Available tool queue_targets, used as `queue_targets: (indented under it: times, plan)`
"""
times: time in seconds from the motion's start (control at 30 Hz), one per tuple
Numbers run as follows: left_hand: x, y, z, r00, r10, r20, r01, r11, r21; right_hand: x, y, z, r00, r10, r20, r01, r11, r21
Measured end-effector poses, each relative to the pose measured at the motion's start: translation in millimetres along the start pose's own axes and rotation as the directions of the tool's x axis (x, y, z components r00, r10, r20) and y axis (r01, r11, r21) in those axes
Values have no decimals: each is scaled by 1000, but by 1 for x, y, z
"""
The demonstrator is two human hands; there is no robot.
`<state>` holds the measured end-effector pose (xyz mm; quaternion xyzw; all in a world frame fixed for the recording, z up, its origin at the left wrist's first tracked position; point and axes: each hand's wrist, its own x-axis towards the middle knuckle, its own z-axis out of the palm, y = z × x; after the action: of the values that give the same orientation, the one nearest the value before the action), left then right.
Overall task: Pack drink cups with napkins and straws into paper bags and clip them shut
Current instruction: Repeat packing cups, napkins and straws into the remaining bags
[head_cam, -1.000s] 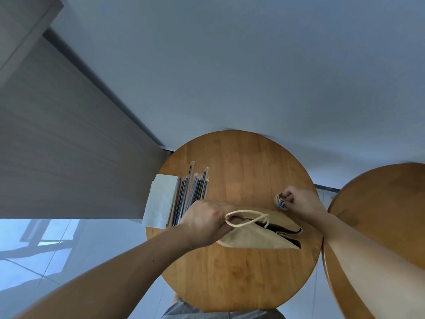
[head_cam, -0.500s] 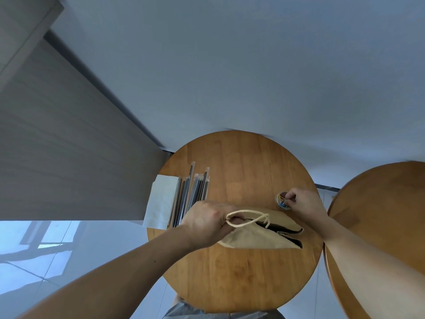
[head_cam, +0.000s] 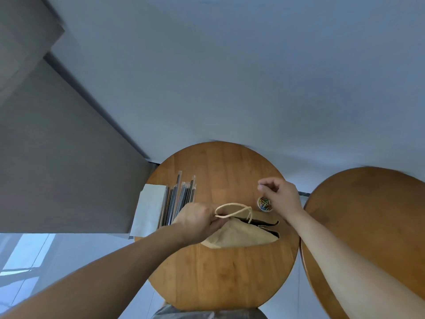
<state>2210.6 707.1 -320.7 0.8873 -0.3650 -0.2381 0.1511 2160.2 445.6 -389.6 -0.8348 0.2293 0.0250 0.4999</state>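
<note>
Nearest me, my left hand (head_cam: 197,223) is clenched on the top edge and twine handle of the tan paper bag (head_cam: 241,234) lying flat on the round wooden table (head_cam: 220,277). At two o'clock from the bag, my right hand (head_cam: 281,198) hovers above the small round cup of coloured paper clips (head_cam: 265,204), fingertips (head_cam: 261,186) pinched; whether they hold a clip, I cannot tell. Wrapped black straws (head_cam: 178,201) and white napkins (head_cam: 149,209) lie at ten o'clock.
</note>
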Motion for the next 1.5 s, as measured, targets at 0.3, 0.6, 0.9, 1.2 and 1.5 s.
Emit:
queue_targets:
  times: [0.3, 0.6, 0.9, 1.2, 1.5]
  plan:
    - [9, 18, -18, 982, -178, 57, 174, 983, 59, -72, -111, -34, 985, -156, -75, 172, 937, 303]
    - [11, 16, -11, 995, -102, 7, 101, 990, 101, -123, -97, -3, 904, -392, 172, 420, 890, -179]
    - [-11, 21, 11, 928, 228, -295, -167, 962, 217, -120, -73, 13, 813, -582, 17, 550, 759, -348]
    - [-13, 18, 22, 854, 348, -387, -298, 937, 185, -127, -74, 9, 753, -657, 10, 600, 682, -418]
    - [1, 17, 7, 960, 181, -214, -141, 972, 190, -101, -89, 11, 752, -644, 138, 621, 623, -475]
